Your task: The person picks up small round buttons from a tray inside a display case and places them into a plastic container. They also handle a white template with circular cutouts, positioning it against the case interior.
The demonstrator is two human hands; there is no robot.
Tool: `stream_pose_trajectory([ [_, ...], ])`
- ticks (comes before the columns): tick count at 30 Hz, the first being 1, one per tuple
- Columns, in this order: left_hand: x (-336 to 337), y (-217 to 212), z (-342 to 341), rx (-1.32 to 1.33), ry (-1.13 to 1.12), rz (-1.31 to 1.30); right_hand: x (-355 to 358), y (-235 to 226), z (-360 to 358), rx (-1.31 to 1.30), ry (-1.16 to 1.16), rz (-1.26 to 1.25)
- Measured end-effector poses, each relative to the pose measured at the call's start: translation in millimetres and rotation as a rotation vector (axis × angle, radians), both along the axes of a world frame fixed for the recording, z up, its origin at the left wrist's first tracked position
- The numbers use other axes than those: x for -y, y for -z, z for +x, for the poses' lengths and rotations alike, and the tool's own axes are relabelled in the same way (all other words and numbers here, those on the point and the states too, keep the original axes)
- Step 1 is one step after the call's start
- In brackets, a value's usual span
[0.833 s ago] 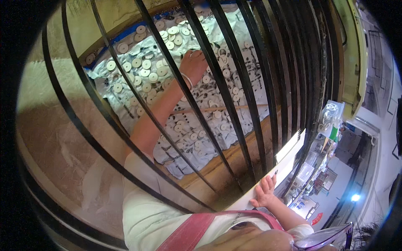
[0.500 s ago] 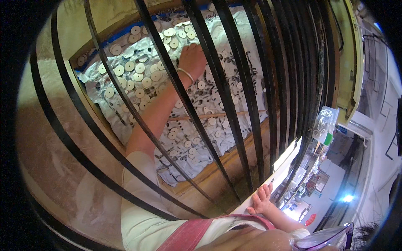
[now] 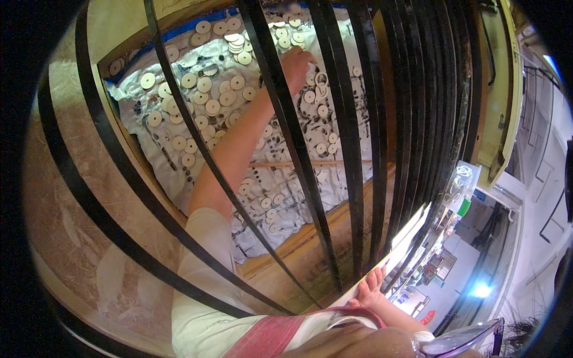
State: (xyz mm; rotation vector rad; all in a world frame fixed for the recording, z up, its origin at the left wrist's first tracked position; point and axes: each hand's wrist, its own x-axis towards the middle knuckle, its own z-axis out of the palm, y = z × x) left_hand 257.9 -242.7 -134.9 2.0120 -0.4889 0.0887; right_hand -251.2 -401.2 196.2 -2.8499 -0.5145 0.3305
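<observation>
Glossy black-painted metal bars [image 3: 286, 119] curve across the view. Behind them, pale matt discs [image 3: 206, 107], wood or card by the look, lie on crumpled white sheeting [image 3: 280, 197], papery and creased, with a blue edge. The surrounding frame [image 3: 310, 238] is worn, raw-looking wood. The sleeve [image 3: 203, 250] is soft cream cloth.

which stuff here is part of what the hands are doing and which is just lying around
In use:
- left hand, reaching through the black bars among the pale discs
- white sheet the discs lie on
- right hand, resting on the ledge

Lying about:
- clear bag
- glasses
</observation>
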Motion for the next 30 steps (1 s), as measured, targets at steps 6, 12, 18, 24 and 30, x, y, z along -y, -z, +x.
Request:
stream_pose_trajectory([
  [6,56,40,-14,-0.124,0.197,-0.201,12,2,1,0.010,-0.049,0.005],
  [12,75,16,-53,-0.385,0.163,-0.200,14,2,-29,0.001,-0.011,-0.062],
  [18,64,10,-55,-0.214,0.097,-0.148,26,4,-18,0.003,-0.065,-0.058],
  [24,21,-64,-68,-0.324,0.154,0.051,9,4,-20,0.026,-0.003,-0.056],
  [30,-16,-40,-95,-0.290,-0.014,-0.309,4,5,-2,0.001,-0.005,-0.052],
])
